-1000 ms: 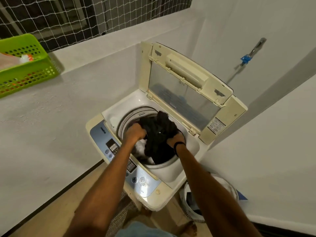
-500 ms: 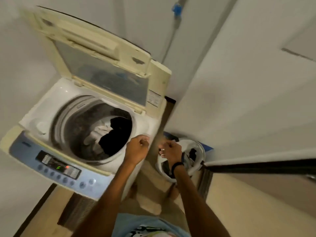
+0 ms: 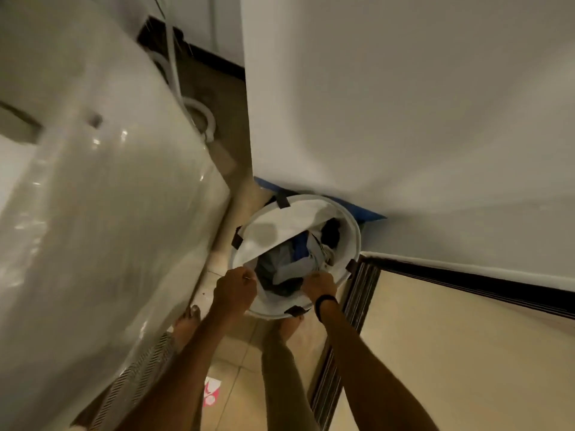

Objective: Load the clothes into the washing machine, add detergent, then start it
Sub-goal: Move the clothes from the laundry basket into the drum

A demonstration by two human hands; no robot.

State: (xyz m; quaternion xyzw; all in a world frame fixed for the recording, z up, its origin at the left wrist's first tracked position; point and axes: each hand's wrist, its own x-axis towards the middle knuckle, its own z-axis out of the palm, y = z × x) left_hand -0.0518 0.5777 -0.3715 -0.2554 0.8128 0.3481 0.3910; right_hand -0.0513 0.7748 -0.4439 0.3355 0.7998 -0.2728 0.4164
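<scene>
The white wall point(image 3: 404, 104) takes up the upper right of the view. The washing machine point(image 3: 93, 213) takes up the left, showing only its glossy side panel; the drum opening is out of view. On the tiled floor point(image 3: 236, 362) between them stands a round white laundry basket point(image 3: 356, 234), close against the wall and just beside the machine. Its liner point(image 3: 273, 231) has folded inward and covers the far-left half of the mouth. The clothes point(image 3: 287, 270), a mix of grey, blue and dark items, lie inside the basket and are not yet loaded. The left hand point(image 3: 235, 290) has its fingers curled at the near edge of the liner and appears to pinch it. The right hand point(image 3: 320, 284), which has a dark wristband point(image 3: 325, 301), has its fingers curled into pale fabric at the near rim and appears to grip the clothes. Risks noted: a pull on tangled garments could drag the loose liner out or tip the light basket. Items lifted in a loose bundle could drop onto the floor or into the gap beside the machine. The folded liner could hide smaller pieces, so that part of the load is left behind.
</scene>
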